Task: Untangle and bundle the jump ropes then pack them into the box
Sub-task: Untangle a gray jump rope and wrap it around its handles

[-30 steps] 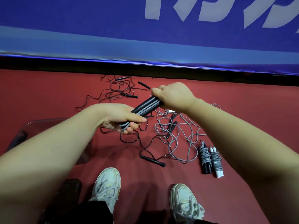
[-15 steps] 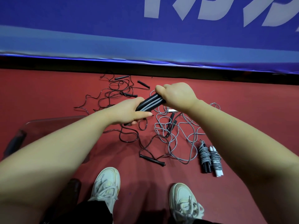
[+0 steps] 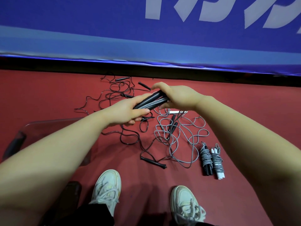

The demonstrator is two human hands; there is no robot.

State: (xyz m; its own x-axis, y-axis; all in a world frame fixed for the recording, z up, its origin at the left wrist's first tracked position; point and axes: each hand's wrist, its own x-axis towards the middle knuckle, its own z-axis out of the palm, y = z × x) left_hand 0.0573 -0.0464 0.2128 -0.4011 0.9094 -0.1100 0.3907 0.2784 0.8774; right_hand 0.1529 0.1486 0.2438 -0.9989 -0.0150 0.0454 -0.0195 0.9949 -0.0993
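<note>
Both hands hold a jump rope bundle of black handles and folded grey cord above the red floor. My left hand grips its near end, thumb over the cord. My right hand is curled round the far end, fingers partly lifted. Below lie a tangled black rope and a tangled grey rope with a white handle. Two wound bundles lie at the right. A clear plastic box sits at the left, mostly behind my left forearm.
A blue banner wall with a black base strip closes off the far side. My two white sneakers stand at the bottom. A dark object lies by the left shoe.
My left hand slid up along the bundle toward my right hand. Both hands shifted slightly away from me, and my right hand's fingers loosened.
</note>
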